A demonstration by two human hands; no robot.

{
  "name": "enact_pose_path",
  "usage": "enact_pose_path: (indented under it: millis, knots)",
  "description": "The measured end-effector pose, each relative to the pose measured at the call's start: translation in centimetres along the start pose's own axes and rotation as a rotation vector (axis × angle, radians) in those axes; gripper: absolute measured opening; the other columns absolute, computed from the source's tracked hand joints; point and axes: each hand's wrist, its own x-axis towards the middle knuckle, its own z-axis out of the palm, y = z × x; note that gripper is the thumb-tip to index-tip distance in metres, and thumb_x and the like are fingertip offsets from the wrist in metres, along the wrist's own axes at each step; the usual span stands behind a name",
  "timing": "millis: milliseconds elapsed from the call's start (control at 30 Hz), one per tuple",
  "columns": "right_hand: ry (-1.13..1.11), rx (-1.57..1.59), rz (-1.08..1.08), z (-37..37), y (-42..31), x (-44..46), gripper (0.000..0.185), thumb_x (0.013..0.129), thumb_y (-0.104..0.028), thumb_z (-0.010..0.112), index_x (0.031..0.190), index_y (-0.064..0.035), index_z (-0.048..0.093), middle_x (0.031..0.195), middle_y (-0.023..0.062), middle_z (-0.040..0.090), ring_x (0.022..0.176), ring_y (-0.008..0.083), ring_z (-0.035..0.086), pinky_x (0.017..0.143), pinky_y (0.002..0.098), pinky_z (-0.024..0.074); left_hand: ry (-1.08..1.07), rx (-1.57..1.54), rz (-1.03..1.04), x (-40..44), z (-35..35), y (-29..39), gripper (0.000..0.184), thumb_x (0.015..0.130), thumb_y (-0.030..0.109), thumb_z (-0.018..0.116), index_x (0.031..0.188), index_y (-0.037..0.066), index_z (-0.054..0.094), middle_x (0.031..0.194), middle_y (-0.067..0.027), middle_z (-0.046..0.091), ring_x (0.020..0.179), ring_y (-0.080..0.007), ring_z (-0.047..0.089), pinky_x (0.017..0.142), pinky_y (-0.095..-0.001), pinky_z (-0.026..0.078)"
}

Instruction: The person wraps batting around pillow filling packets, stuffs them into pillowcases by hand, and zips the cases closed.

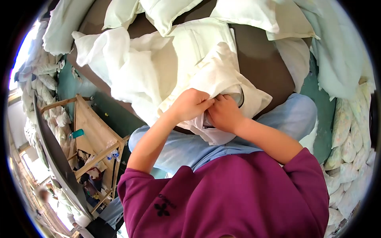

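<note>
A cream cushion cover (pixel 220 71) lies bunched over my lap, its opening edge turned toward me. My left hand (pixel 190 104) is closed in a pinch on the edge of that fabric. Right beside it, my right hand (pixel 225 113) has its fingers curled on the same edge, the fingertips partly hidden in the folds. A dark line, like a zip or seam, curves past the right hand, with a pale grey patch inside it. Under and behind the cover, more white cloth (pixel 131 67) spreads over a brown padded surface (pixel 258 53).
Several white cushions (pixel 246 16) lie at the back of the brown surface. Filled white pieces are piled along the right side (pixel 344 139). A wooden frame (pixel 95 127) with bottles and a green item (pixel 77 133) stands at left. Another person is blurred at far lower left.
</note>
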Motion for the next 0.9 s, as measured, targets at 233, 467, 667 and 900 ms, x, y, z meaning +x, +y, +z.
enact_pose_path:
  millis: [233,467,667,900]
  knots:
    - [-0.082,0.529,0.168,0.8,4.0,-0.3,0.02,0.083,-0.021,0.056,0.094,-0.0061,0.062,0.094,0.0102,0.062,0.088,0.0295,0.057,0.082,0.0435,0.0429,-0.339,-0.74,-0.067,0.4,9.1,2.3,0.035,0.092,0.023,0.06,0.063,0.003,0.057,0.054,-0.001,0.053,0.05,-0.0066,0.049,0.046,-0.0257,0.038]
    - [-0.316,0.632,0.31,-0.2,5.9,0.3,0.023,0.085,-0.021,0.057,0.099,-0.0044,0.061,0.099,0.0117,0.061,0.092,0.031,0.057,0.087,0.0458,0.0424,-0.486,-1.287,-0.289,3.6,11.4,-0.1,0.029,0.089,0.02,0.061,0.064,0.005,0.057,0.05,-0.0017,0.053,0.034,-0.0077,0.043,0.031,-0.0209,0.03]
    - [-0.647,0.503,0.285,-5.0,5.1,-1.0,0.025,0.086,-0.021,0.058,0.103,-0.003,0.061,0.104,0.013,0.06,0.095,0.0323,0.056,0.092,0.0476,0.0419,-0.404,-1.655,-0.249,2.8,11.4,-7.0,0.023,0.084,0.016,0.06,0.081,-0.006,0.065,0.052,-0.0084,0.058,0.027,-0.01,0.039,0.026,-0.0219,0.026]
    - [-0.218,0.257,0.085,-10.8,2.9,-4.2,0.022,0.077,-0.016,0.061,0.097,-0.0075,0.062,0.097,0.0077,0.059,0.096,0.025,0.055,0.085,0.0406,0.0417,-0.331,-1.84,-0.223,2.6,10.5,-8.7,0.024,0.083,0.016,0.059,0.084,-0.008,0.063,0.05,-0.0078,0.055,0.027,-0.0091,0.04,0.024,-0.0205,0.028]
